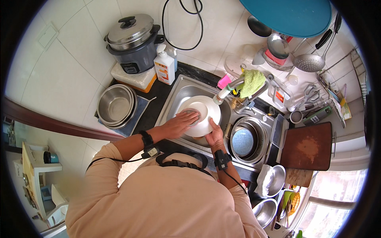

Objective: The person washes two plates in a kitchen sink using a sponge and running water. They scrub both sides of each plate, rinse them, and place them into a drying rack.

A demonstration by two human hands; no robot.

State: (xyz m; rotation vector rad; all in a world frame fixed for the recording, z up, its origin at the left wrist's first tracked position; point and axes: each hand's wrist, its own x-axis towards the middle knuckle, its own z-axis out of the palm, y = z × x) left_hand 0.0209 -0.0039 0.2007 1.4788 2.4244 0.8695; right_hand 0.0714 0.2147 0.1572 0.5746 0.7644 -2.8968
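A white plate (212, 110) is held over the left basin of a stainless steel double sink (185, 81). My right hand (215, 134) grips its near right rim, thumb on top and the fingers beneath. Flat on the plate's left side, my left hand (184, 121) presses a greyish-pink scrubbing pad (195, 112) against the surface; its fingers lie close together over the pad. The faucet (223, 93) reaches over the plate's upper right edge, with a green cloth (253, 82) draped on it. In the right basin stand nested metal pots (262, 148) with a speckled blue bowl (242, 142) inside.
At the left are stacked steel bowls (114, 104), a rice cooker (131, 56) and a white pump bottle (164, 66). A brown cutting board (308, 145) lies right of the sink, with metal bowls (265, 212) nearer my body. Ladles and a skimmer (309, 63) hang on the wall.
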